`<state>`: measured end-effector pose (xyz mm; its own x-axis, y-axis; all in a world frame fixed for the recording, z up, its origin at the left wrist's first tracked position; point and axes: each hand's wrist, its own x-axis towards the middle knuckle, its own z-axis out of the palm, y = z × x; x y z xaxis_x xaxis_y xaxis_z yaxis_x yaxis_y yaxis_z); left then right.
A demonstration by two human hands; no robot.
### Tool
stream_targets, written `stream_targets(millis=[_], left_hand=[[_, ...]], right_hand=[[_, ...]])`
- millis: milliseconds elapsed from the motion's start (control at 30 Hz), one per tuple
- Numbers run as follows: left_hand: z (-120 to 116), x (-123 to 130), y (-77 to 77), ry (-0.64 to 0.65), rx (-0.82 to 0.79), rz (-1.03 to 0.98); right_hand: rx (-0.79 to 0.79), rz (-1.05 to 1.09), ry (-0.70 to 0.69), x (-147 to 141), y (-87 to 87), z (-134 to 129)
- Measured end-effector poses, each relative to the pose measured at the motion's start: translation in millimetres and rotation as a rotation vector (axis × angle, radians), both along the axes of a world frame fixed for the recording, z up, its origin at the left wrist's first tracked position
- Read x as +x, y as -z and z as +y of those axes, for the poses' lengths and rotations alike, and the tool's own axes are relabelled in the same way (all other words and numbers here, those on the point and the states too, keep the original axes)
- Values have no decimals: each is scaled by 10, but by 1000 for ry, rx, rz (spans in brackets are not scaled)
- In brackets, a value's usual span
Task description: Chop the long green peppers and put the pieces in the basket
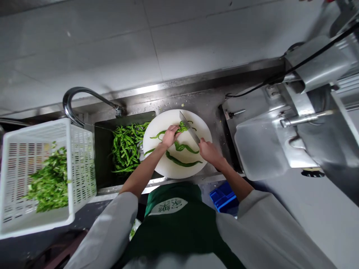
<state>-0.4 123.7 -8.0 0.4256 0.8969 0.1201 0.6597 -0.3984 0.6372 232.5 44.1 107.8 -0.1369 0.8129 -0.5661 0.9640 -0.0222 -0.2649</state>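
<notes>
On a round white cutting board (157, 160) lie several long green peppers, one of them a curved pepper (183, 163) near the board's front. My right hand (209, 151) is closed round the handle of a wide-bladed knife (190, 129), whose blade slants up and to the left across the board. Just left of the blade, my left hand (170, 136) has its fingers closed on green peppers (182, 127) against the board. The fingers partly hide these peppers.
Left of the board, a sink (103, 149) holds a heap of green peppers (126, 149) beneath a curved faucet (81, 89). A white basket (71, 172) with leafy greens stands far left. A metal machine (303, 123) is at right, a blue crate (223, 196) below.
</notes>
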Motion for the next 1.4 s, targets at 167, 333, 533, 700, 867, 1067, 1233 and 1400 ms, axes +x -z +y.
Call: stream_targets(millis=[167,333,533,700,867,1067,1233,1400], left_hand=[[66,41,-51,34,-35,34],[-242,-82,-456,-225,37,94],[-853,-38,-692,-439,-290,510],[-787,318,-431,-428,-232,595],[-637,380,-427,-506,-420,434],[-464,177,-880,-500,-279,-194],[-436,-66,-1107,-194,-224,-60],[-430,85,-788,-81,-223,406]], right_hand=[[15,39,5,-153,168,298],[35,54,25,-131,258,403],[49,41,30,-139,273,356],[65,10,31,-192,231,319],[117,22,24,-160,214,276],[108,44,64,-133,209,305],[102,34,54,32,89,196],[134,-129,86,349,-62,-294]])
